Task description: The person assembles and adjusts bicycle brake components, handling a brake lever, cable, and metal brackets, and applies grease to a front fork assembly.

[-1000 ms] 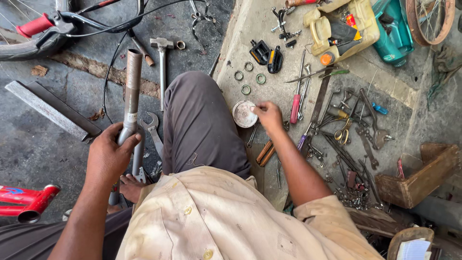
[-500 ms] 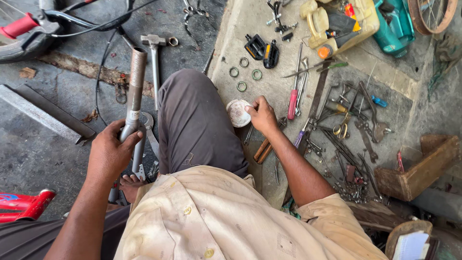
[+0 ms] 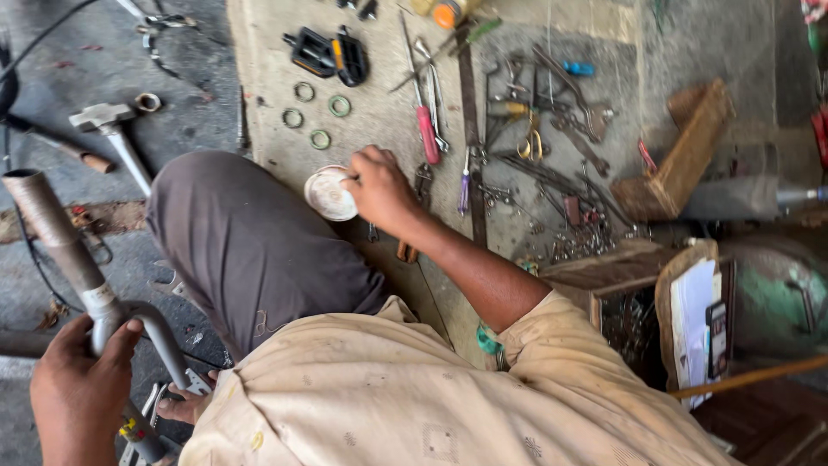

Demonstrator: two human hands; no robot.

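My left hand grips a grey bicycle fork near its crown, at the lower left; the steerer tube points up and to the left. My right hand reaches out over my bent knee and holds the rim of a small round white tin that sits on the concrete slab. Three metal rings lie on the slab just beyond the tin.
A hammer lies on the ground at the left. Black pedals, a red-handled screwdriver, wrenches, scissors and other tools are scattered over the slab. A wooden box stands at the right, papers below it.
The view has swung down and to the right. The fork has tilted further left in my left hand. My right hand stays on the white tin.
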